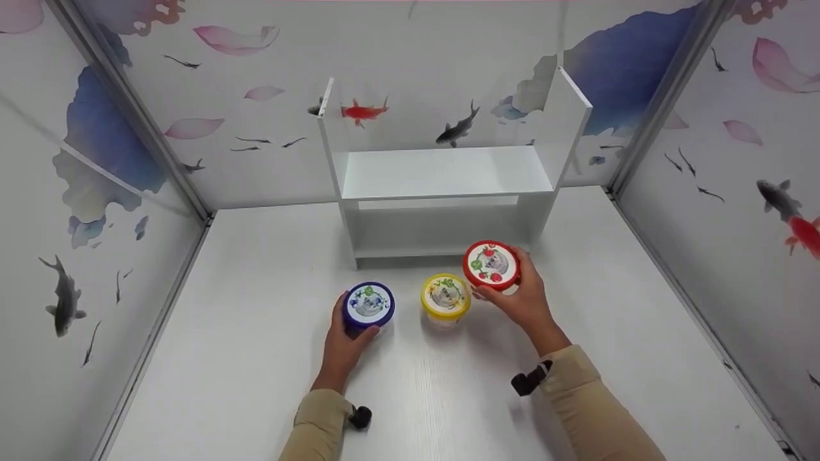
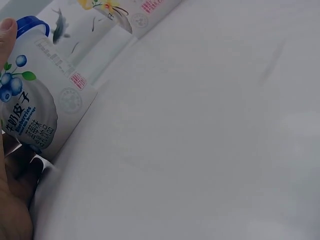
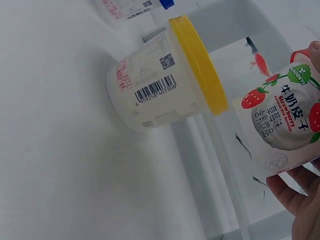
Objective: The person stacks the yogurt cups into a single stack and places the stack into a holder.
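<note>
My left hand (image 1: 341, 347) grips a blue-lidded tub (image 1: 369, 305) with blueberries printed on its side; in the left wrist view the tub (image 2: 37, 95) stands at the left edge, fingers around it. With my right hand (image 1: 526, 306) I hold a red-lidded tub (image 1: 491, 265), and its strawberry label (image 3: 285, 112) shows in the right wrist view. This tub appears raised above the table. Between the two hands a yellow-lidded tub (image 1: 446, 297) stands upright on the table, untouched. Its barcode side (image 3: 155, 90) faces the right wrist camera.
Behind the tubs stands a white two-level shelf (image 1: 448, 173) with tall side panels. The white table (image 1: 256, 358) is enclosed by walls (image 1: 397, 38) printed with fish and petals. A small black device (image 1: 530, 380) is strapped at the right wrist, another (image 1: 360, 418) at the left.
</note>
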`<state>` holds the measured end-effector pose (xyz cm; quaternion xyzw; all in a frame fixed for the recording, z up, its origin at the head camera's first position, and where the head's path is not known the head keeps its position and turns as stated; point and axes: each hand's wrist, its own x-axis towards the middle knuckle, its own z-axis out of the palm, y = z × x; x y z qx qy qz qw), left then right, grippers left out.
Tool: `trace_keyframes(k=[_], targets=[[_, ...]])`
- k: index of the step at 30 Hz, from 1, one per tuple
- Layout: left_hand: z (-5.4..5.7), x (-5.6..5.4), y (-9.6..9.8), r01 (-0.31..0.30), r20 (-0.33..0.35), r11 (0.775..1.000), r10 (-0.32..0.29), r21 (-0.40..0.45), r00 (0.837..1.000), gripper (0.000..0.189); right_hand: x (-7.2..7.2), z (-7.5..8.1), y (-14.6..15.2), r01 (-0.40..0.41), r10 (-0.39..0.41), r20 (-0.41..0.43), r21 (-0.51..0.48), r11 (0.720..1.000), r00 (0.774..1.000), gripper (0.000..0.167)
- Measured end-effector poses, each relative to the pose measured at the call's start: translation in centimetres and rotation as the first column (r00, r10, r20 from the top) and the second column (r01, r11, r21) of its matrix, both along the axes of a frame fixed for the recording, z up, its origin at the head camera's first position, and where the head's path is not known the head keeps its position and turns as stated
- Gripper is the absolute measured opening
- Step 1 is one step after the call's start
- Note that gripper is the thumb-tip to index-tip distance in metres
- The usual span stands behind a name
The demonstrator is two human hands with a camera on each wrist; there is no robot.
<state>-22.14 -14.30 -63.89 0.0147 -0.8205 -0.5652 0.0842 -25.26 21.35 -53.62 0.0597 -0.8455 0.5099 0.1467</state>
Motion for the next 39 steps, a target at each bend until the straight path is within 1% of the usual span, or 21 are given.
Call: trace_keyframes(k=[6, 11, 15, 19, 22, 29, 32, 36, 39], targets=[[-0.2, 0.1, -0.1, 0.0, -0.002, 1.0, 0.0, 0.01, 1.0, 0.104, -0.2, 0.5, -1.4, -0.027, 0.027, 0.007, -0.004, 1.0, 1.0, 0.103], [-0.3, 0.1, 0.0, -0.001, -0.017, 1.0, 0.001, 0.006, 1.0, 0.104, -0.4, 0.6, -2.7, -0.054, 0.054, 0.032, -0.014, 0.998, 0.998, 0.107], [-0.5, 0.1, 0.1, 0.002, -0.023, 1.0, -0.002, -0.011, 1.0, 0.103, -0.5, 0.8, -3.9, -0.075, 0.076, 0.057, -0.012, 0.997, 0.996, 0.106], [-0.6, 0.1, 0.2, 0.005, -0.009, 1.0, -0.006, -0.019, 1.0, 0.102, -0.6, 1.0, -4.9, -0.089, 0.09, 0.095, -0.01, 0.996, 0.991, 0.105], [-0.6, 0.0, 0.3, 0.011, -0.014, 1.0, -0.011, -0.024, 1.0, 0.102, -0.7, 1.0, -5.5, -0.105, 0.107, 0.099, -0.02, 0.994, 0.989, 0.106], [-0.6, -0.1, 0.2, 0.039, -0.073, 0.998, -0.042, -0.041, 0.996, 0.1, -0.9, 1.1, -7.0, -0.127, 0.13, 0.081, -0.036, 0.991, 0.988, 0.107], [-0.5, -0.1, 0.2, 0.04, -0.067, 0.998, -0.042, -0.041, 0.997, 0.1, -1.0, 1.2, -7.8, -0.134, 0.137, 0.086, -0.04, 0.99, 0.987, 0.106], [-0.4, 0.0, 0.2, 0.029, -0.032, 0.998, -0.031, -0.048, 0.999, 0.099, -1.1, 1.3, -8.8, -0.132, 0.135, 0.095, -0.038, 0.99, 0.986, 0.106], [-0.3, 0.1, 0.2, 0.029, -0.023, 0.998, -0.03, -0.055, 0.999, 0.098, -1.1, 1.3, -9.5, -0.136, 0.139, 0.089, -0.038, 0.99, 0.986, 0.106]])
